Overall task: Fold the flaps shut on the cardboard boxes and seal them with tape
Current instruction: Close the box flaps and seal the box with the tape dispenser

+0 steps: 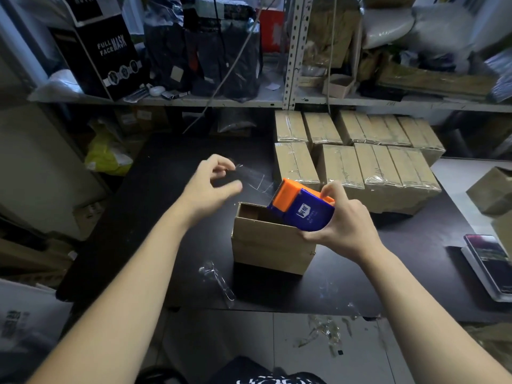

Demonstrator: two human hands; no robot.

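Crumpled tape scraps (219,284) lie near the desk's (410,245) front edge. My right hand (342,227) grips the tape dispenser (302,207), hiding the open cardboard box's (270,246) far corner. My blurred left hand (210,185) pinches the clear tape strip (250,177) over free desk. Sealed boxes (360,164) crowd behind.

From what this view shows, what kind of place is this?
Probably a packing or shipping stockroom. Rows of taped cardboard boxes stand on the black table, metal shelving behind holds bagged goods, and the right hand holds a tape dispenser over an open cardboard box.
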